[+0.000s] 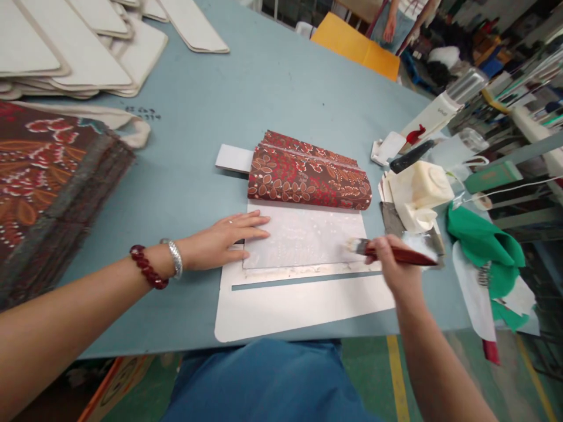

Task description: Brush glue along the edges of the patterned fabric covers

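My right hand (396, 264) is closed round a paintbrush (407, 253) with a dark red handle. Its pale bristles touch the right side of a whitish fabric panel (303, 237), which has shiny wet-looking spots. My left hand (233, 236) lies flat with fingers spread, fingertips on the panel's left edge. Above the panel, red-brown flower-patterned fabric (308, 173) is folded over, with a white strip (233, 159) sticking out at its left. Under the panel lies a white board (303, 308) with a long slot.
Patterned fabric pieces (44, 187) are stacked at the left, and white boards (88, 47) at the back left. On the right are a cut-open plastic container (420, 190), a white device (431, 117) and green cloth (486, 246). A person (402, 23) stands beyond the table.
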Tool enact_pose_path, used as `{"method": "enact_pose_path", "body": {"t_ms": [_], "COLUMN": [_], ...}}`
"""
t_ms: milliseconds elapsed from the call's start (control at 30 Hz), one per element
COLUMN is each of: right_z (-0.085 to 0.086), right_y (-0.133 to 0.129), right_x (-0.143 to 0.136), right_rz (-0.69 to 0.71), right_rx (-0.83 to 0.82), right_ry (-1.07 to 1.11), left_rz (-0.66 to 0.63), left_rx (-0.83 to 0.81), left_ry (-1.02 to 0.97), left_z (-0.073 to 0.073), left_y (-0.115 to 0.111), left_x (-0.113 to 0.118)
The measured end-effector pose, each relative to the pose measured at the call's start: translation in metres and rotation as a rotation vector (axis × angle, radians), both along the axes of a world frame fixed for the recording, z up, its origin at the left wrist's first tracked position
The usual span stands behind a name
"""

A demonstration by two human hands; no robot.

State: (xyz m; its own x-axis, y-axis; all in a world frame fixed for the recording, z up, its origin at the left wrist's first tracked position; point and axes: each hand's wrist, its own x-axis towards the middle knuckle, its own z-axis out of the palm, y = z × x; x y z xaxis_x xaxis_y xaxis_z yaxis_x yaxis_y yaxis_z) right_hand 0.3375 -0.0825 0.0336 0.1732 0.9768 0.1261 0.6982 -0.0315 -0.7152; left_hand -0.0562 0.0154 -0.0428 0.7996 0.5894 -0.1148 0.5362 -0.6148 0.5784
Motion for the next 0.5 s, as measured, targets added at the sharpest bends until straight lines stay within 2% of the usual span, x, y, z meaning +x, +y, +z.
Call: {"method": "enact_pose_path", "body": {"t_ms": [67,133,200,233,300,400,467,500], "right_z": [-0.007,-0.014,-0.019,-0.021,-0.023,-0.015,-0.005,-0.001], "right_y": [0.004,0.007,0.007,0.006,0.004,-0.002,-0.008,-0.010], "right_x": [-0.078,-0.142,-0.174,-0.175,-0.147,-0.052,0.012,0.034], "right_rz": [0.267,0.455,0.550,0.555,0.496,0.312,0.130,0.027], "right_rx": [-0.022,0.026,0.080,0.084,0.038,-0.040,-0.073,-0.079], "right_ry": [0.150,0.249,0.251,0.207,0.080,-0.062,-0.157,-0.220], "left_rz": [-0.020,-0.021,-0.010,-0.007,-0.011,-0.016,-0.014,-0.012], "left_rx": [-0.042,-0.067,-0.075,-0.074,-0.070,-0.055,-0.050,-0.050], "left_ry": [0.017,0.030,0.035,0.036,0.036,0.023,0.013,0.010], "left_z": [0.002,0.005,0.006,0.007,0.007,0.004,0.002,0.002], "left_y": [0.002,0.002,0.001,0.001,0.000,-0.001,-0.001,-0.001], "left_x": [0.000,0.000,0.000,0.000,0.000,-0.001,-0.001,-0.001]}}
